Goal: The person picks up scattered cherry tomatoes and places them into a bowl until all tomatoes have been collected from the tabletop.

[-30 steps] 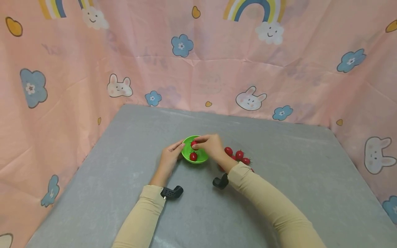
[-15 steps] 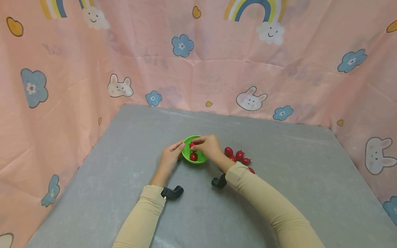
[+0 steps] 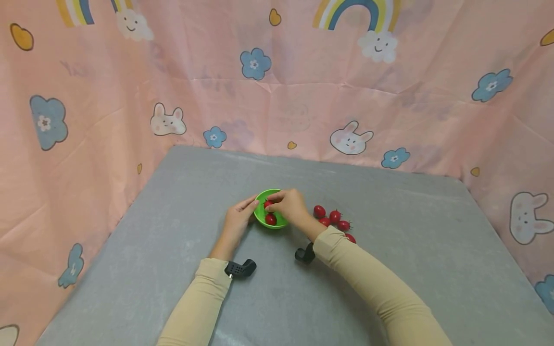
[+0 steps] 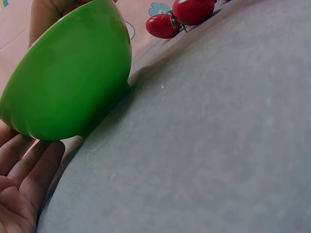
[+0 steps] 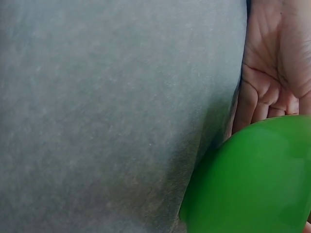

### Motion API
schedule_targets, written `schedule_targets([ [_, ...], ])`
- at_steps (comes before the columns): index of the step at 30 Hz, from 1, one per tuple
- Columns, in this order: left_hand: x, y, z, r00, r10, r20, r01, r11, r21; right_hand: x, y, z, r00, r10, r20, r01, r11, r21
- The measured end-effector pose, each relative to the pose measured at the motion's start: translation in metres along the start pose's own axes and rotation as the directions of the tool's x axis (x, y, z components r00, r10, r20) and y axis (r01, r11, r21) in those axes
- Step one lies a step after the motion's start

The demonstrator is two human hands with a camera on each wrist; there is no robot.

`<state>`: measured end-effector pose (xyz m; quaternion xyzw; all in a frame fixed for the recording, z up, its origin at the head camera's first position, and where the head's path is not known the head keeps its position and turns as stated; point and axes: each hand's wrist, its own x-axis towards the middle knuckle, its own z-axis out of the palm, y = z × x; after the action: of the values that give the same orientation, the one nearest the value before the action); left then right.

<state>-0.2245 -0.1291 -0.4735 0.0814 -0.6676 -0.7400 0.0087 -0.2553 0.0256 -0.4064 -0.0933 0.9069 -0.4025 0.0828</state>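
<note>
A green bowl [image 3: 261,213] sits on the grey table. My left hand [image 3: 235,221] holds its left side, thumb at the rim; in the left wrist view, fingers [image 4: 41,170] touch the bowl's outside. Over the bowl, my right hand [image 3: 292,207] pinches a red cherry tomato [image 3: 268,205] between thumb and fingers, low inside it. Another cherry tomato [image 3: 270,219] lies in the bowl, just nearer to me. From the right wrist, the bowl's outer wall [image 5: 252,179] hides the fingertips and the tomato.
Several cherry tomatoes [image 3: 335,216] lie on the table right of the bowl, partly behind my right forearm. A pink printed cloth [image 3: 294,105] hangs along the back and sides of the table [image 3: 411,250]. Each wrist wears a black camera [image 3: 240,269].
My right hand has shifted slightly left and down, bringing the pinched tomato closer to the one in the bowl. That lower tomato has turned a little. My left hand stays in place.
</note>
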Motion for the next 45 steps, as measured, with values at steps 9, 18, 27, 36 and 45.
schedule_targets([
  [9,-0.002,0.001,0.001,1.000,0.008,-0.002,-0.008,1.000,-0.005,0.000,0.001,0.000,1.000,-0.025,0.015,0.025,1.000,-0.011],
  [18,-0.001,0.001,0.002,1.000,-0.001,-0.018,0.000,1.000,-0.009,-0.005,0.006,-0.014,1.000,0.022,-0.003,-0.021,0.994,0.111],
  [27,0.001,0.000,0.003,1.000,0.002,-0.031,-0.003,1.000,-0.029,-0.013,0.022,-0.043,0.995,0.089,-0.044,-0.074,0.958,0.276],
  [36,0.000,0.001,0.004,0.999,0.002,-0.035,-0.003,1.000,-0.014,-0.021,0.050,-0.063,0.990,0.109,-0.087,-0.078,0.951,0.299],
  [45,-0.001,0.002,0.003,0.999,-0.011,-0.034,0.010,1.000,-0.009,-0.033,0.070,-0.081,0.983,0.155,-0.097,-0.123,0.953,0.276],
])
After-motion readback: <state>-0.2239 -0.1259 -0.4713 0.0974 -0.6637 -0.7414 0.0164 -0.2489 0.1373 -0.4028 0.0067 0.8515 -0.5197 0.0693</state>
